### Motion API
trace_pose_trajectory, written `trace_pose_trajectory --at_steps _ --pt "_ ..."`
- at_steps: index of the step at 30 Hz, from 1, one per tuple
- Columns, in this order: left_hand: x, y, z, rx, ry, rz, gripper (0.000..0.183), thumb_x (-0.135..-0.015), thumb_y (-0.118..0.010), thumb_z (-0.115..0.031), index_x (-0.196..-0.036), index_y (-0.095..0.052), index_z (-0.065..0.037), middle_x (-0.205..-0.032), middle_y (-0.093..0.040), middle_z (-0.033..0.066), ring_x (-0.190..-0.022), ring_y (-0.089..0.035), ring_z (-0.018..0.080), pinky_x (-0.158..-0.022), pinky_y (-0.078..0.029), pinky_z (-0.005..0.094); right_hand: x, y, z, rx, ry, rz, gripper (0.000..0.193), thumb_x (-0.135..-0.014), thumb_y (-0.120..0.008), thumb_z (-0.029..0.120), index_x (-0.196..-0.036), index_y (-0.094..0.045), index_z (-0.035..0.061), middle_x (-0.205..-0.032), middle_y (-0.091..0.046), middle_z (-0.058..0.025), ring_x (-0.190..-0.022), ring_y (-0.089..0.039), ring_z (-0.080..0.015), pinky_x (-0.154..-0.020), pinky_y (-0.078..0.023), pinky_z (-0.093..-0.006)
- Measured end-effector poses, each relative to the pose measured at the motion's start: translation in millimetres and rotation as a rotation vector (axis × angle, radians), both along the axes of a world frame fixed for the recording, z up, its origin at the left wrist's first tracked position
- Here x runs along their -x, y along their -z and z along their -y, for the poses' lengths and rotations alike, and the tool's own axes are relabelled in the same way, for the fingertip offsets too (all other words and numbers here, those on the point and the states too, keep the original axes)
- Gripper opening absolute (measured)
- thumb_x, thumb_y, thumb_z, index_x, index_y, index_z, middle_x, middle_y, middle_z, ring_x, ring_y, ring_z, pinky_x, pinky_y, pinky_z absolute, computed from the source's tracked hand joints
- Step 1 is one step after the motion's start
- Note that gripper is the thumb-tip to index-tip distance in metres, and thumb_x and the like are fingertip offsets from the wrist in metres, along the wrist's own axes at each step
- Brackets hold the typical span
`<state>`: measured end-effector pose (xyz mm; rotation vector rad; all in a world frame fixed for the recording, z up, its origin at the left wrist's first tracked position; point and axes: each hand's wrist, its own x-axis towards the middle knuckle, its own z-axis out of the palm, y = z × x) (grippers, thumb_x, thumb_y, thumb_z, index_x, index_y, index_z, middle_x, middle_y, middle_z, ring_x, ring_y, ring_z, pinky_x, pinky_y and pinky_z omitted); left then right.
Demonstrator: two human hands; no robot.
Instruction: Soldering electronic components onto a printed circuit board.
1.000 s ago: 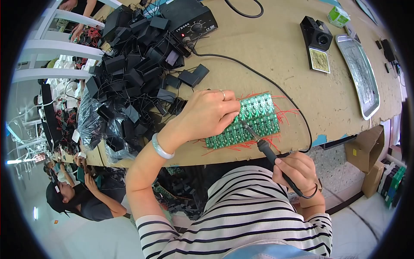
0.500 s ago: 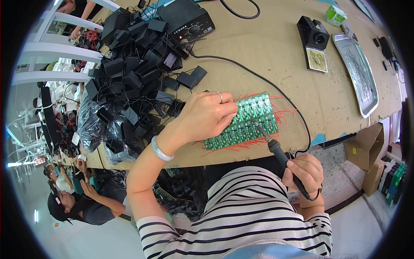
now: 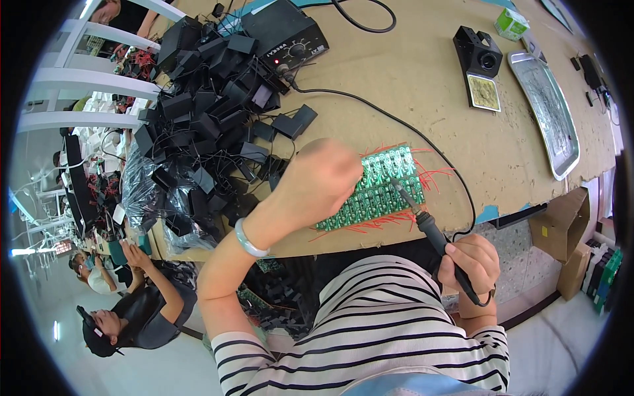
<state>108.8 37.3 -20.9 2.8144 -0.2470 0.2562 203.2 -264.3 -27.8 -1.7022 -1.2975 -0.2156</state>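
A panel of small green circuit boards lies on the table in front of me, with thin red wires fanning out from its far, right and near edges. My right hand grips a soldering iron by its dark handle. The iron's metal tip points at the right part of the panel; whether it touches cannot be made out. My left hand hovers over the panel's left end and covers part of it. Motion smears that hand, and its fingertips are hidden.
A heap of black plastic cases with wires fills the left. Behind stands a black soldering station, its cable curving right. Far right are an iron stand with sponge, a metal tray and a green-white carton. A co-worker sits left.
My left hand has shifted slightly and blurred. The iron has moved a little right, with its tip still over the panel. At the left, the co-worker has changed posture.
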Motion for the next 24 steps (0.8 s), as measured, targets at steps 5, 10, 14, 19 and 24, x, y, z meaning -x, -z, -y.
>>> trace_pose_trajectory --at_steps 5,10,14,19,24 --pt "6.5 -4.5 5.8 -0.083 -0.121 0.123 0.020 -0.082 -0.078 -0.013 -0.098 -0.068 -0.005 -0.095 -0.065 0.0068 -0.086 -0.065 0.0266 -0.072 -0.056 0.0354 0.9 -2.9 5.1 -0.019 0.040 0.032 0.018 -0.079 -0.073 0.000 -0.096 -0.068 0.0015 -0.077 -0.067 -0.0075 -0.060 -0.064 -0.0234 -0.053 -0.054 -0.0336" --pt "49.1 -18.5 5.4 0.058 -0.899 0.265 0.028 -0.090 -0.078 -0.021 -0.105 -0.065 -0.001 -0.101 -0.066 0.0140 -0.092 -0.065 0.0310 -0.075 -0.054 0.0396 -3.5 4.2 8.9 -0.071 0.109 0.046 0.012 -0.083 -0.071 0.001 -0.094 -0.067 -0.0002 -0.075 -0.065 -0.0096 -0.058 -0.062 -0.0250 -0.052 -0.053 -0.0342" --pt "72.6 16.3 -17.8 -0.016 -1.012 0.326 0.037 -0.091 -0.077 -0.022 -0.117 -0.066 0.003 -0.111 -0.067 0.0178 -0.104 -0.062 0.0347 -0.089 -0.051 0.0442 -5.6 0.2 3.4 -0.049 0.106 0.029 0.010 -0.085 -0.070 0.000 -0.093 -0.066 -0.0018 -0.074 -0.065 -0.0111 -0.057 -0.062 -0.0256 -0.053 -0.052 -0.0344" --pt "57.8 21.5 -39.4 0.049 -0.959 0.335 0.027 -0.097 -0.070 -0.016 -0.117 -0.070 0.002 -0.109 -0.070 0.0151 -0.106 -0.062 0.0318 -0.094 -0.050 0.0399 -4.1 -10.2 -4.9 -0.056 0.032 0.022 0.008 -0.086 -0.069 0.000 -0.093 -0.065 -0.0023 -0.073 -0.065 -0.0115 -0.057 -0.062 -0.0259 -0.055 -0.052 -0.0349" --pt "50.5 21.0 -39.2 0.757 -0.813 0.428 0.018 -0.105 -0.056 -0.008 -0.113 -0.068 0.002 -0.109 -0.072 0.0103 -0.099 -0.067 0.0172 -0.092 -0.053 0.0301 -1.2 -2.7 1.6 -0.057 0.061 -0.001 0.009 -0.086 -0.070 0.002 -0.093 -0.065 -0.0009 -0.073 -0.066 -0.0098 -0.057 -0.063 -0.0251 -0.055 -0.052 -0.0345"
